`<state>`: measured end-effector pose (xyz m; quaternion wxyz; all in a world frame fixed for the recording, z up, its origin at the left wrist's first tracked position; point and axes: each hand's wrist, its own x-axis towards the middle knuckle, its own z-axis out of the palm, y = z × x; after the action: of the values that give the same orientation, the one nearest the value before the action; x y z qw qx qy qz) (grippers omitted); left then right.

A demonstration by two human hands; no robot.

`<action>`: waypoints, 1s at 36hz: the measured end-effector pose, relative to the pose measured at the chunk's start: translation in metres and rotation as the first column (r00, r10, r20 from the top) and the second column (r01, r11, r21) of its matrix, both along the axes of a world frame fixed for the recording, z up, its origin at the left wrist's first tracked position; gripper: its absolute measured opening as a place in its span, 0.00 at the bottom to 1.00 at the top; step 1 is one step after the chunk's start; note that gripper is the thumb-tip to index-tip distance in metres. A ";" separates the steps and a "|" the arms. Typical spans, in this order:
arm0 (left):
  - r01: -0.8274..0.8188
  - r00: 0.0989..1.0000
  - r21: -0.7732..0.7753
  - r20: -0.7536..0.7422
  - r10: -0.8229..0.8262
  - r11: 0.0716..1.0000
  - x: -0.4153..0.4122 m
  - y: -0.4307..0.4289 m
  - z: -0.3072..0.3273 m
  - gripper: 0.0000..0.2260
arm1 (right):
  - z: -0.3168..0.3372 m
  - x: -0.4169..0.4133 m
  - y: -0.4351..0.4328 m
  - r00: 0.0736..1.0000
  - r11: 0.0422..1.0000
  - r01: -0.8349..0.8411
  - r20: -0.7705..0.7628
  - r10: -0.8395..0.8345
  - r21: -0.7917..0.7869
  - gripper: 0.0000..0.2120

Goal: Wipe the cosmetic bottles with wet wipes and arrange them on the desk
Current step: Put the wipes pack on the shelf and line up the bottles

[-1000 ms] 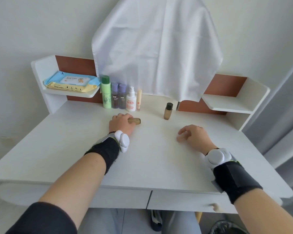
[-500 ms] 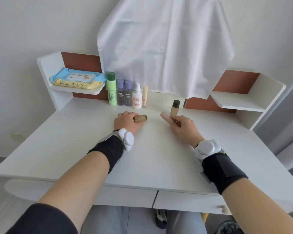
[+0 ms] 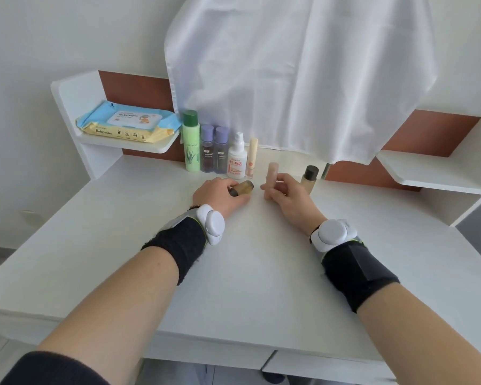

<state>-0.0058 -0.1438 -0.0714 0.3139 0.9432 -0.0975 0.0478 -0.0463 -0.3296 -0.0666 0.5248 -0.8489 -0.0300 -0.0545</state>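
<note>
My left hand (image 3: 220, 195) grips a small amber bottle (image 3: 243, 188) that lies on its side on the white desk (image 3: 233, 273). My right hand (image 3: 285, 194) holds a slim peach tube (image 3: 270, 176) nearly upright, its foot at the desk. Just right of that hand stands a beige foundation bottle (image 3: 309, 176) with a black cap. A row lines the back: a green bottle (image 3: 191, 141), two purple-capped bottles (image 3: 214, 150), a white spray bottle (image 3: 237, 158) and a thin peach tube (image 3: 252, 157).
A blue and yellow pack of baby wipes (image 3: 128, 125) lies on the left shelf (image 3: 150, 147). A white cloth (image 3: 303, 73) hangs over the back of the desk. A second shelf (image 3: 433, 173) juts out at the right. Drawers sit under the desk's front edge.
My right hand moved from the bare desk to the back, took the slim peach tube and raised it upright. My left hand stayed on the amber bottle. The camera moved closer.
</note>
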 end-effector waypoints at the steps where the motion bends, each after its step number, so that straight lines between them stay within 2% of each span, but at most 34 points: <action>1: 0.003 1.000 -0.003 0.000 -0.003 1.000 0.002 0.000 0.000 0.16 | 0.000 0.004 0.001 1.000 1.000 -0.001 0.004 0.001 -0.016 0.10; 8: 0.019 1.000 -0.005 -0.014 -0.019 1.000 0.011 0.000 0.003 0.14 | -0.006 0.031 0.005 0.999 0.983 0.037 0.021 -0.034 -0.179 0.07; 17: 0.033 0.999 0.013 0.029 -0.033 0.999 0.022 0.001 0.001 0.17 | -0.002 0.037 0.009 0.994 0.987 0.110 -0.006 -0.111 -0.119 0.08; 21: 0.040 0.998 0.027 0.047 -0.041 0.999 0.023 -0.001 0.000 0.17 | -0.003 0.037 0.009 0.989 0.977 0.150 0.034 -0.146 -0.150 0.14; 27: 0.034 0.999 0.030 0.037 -0.036 0.999 0.022 -0.001 0.000 0.17 | -0.008 0.040 0.009 0.973 0.950 0.219 0.116 -0.198 -0.223 0.11; 36: 0.057 0.998 -0.019 0.007 -0.057 0.998 0.025 0.003 0.000 0.19 | -0.007 0.040 0.005 0.987 0.987 0.143 0.077 -0.138 -0.066 0.19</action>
<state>0.0192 -0.1411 -0.0718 0.3237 0.9369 -0.1249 0.0426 -0.0067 -0.3247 -0.0732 0.4875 -0.8646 0.0090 -0.1211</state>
